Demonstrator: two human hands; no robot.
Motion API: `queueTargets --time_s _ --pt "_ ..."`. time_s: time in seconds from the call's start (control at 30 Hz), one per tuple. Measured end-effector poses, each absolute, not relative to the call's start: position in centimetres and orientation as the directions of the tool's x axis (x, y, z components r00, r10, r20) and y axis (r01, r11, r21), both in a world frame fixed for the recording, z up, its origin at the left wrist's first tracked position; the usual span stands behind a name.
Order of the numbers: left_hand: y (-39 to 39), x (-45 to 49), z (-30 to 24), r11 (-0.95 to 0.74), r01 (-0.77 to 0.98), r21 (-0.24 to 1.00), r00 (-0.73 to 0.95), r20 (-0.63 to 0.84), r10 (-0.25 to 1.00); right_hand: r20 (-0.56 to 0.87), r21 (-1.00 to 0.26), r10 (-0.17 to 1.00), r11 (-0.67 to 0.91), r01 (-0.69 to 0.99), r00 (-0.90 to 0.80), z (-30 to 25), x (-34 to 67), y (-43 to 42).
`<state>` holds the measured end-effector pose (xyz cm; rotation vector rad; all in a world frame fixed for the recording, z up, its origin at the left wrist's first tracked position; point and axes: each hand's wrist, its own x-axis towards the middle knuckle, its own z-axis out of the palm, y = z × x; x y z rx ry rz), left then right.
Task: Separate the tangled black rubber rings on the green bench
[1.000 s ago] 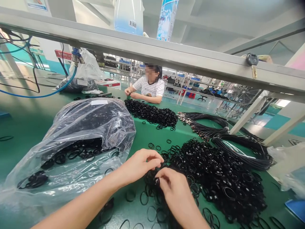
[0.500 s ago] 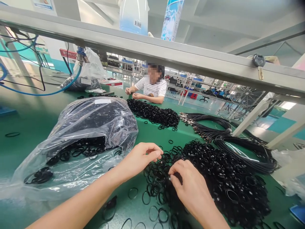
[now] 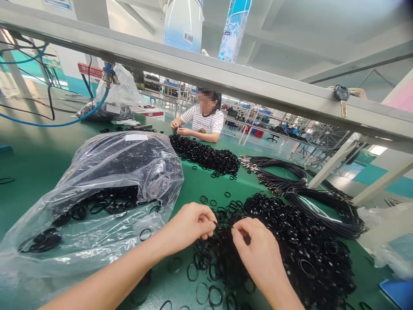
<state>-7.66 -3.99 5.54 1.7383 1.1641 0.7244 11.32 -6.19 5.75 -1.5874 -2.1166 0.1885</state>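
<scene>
Fingers pinched together, my left hand (image 3: 195,221) hovers over the near left side of a big pile of black rings (image 3: 309,241). A bit of dark material, apparently a black ring, shows at its fingertips. My right hand (image 3: 258,243) is just to the right, above the same pile, with thumb and forefinger brought together. Whatever sits in its pinch blends into the dark rings behind. Loose rings (image 3: 202,293) lie scattered below the hands. Left of them, a clear plastic bag (image 3: 125,168) full of black rings lies with its mouth toward me.
Across the green table (image 3: 196,183), a person (image 3: 206,118) handles small items behind a second ring pile (image 3: 206,155). Coiled black cables (image 3: 325,211) lie at right. A metal shelf beam (image 3: 193,71) crosses above, carrying bottles. A blue hose (image 3: 64,122) loops at left.
My left fingers have closed into a pinch and lowered slightly. My right thumb and forefinger have come together. The view has shifted a little, so the surroundings appear farther left.
</scene>
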Motion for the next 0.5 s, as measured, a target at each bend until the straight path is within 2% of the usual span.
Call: queueTargets --time_s 0.13,0.2,0.3,0.4,0.5 --pt "-3.9 -8.3 5.8 -0.203 0.444 0.873 0.404 0.007 0.915 0.32 -0.142 0.905 0.34 0.93 -0.282 5.3 12.2 -5.9" --pt "-3.9 -8.5 6.2 -0.221 0.454 0.863 0.387 0.032 0.922 0.348 -0.11 0.895 0.334 0.936 -0.279 5.1 11.8 -6.2" --pt "-3.9 -8.9 7.1 -0.236 0.453 0.859 0.329 0.085 0.94 0.339 -0.285 0.881 0.43 0.857 -0.329 4.5 9.5 -7.3" --pt "-3.8 -9.3 8.0 -0.241 0.448 0.861 0.283 0.119 0.952 0.262 -0.497 0.815 0.573 0.652 -0.517 3.6 5.3 -8.9" --pt "-4.0 -9.5 8.4 -0.253 0.449 0.857 0.276 0.136 0.952 0.174 -0.514 0.712 0.655 0.554 -0.68 2.8 0.8 -10.1"
